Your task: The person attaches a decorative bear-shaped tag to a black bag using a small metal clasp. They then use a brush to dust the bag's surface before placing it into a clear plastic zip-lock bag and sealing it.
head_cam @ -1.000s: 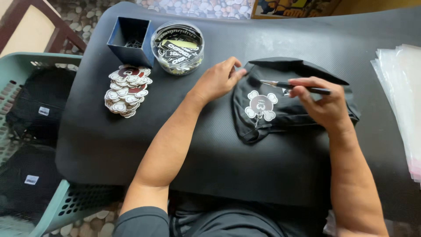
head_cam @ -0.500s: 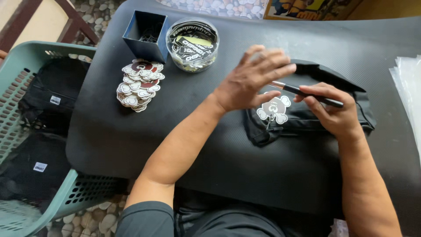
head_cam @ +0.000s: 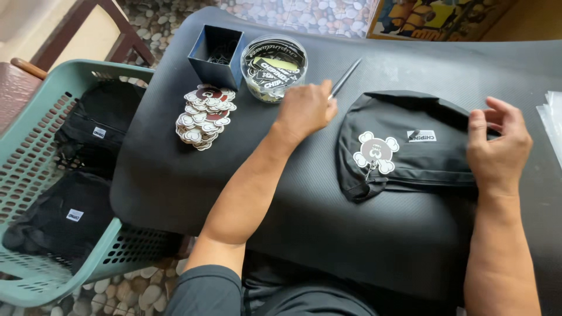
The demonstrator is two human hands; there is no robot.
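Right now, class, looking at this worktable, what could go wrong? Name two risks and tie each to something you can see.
1. The left hand sits at the pen, close to the round clear tub; a careless sweep might tip the tub or roll the pen away.
2. The stack of paper tags lies near the mat's edge above the green basket; a nudge could spill them.

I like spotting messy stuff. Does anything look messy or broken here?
Nothing looks broken or spilled. The tags lie in a loose, fanned pile beside the box, and the pen rests slanted by the left hand.
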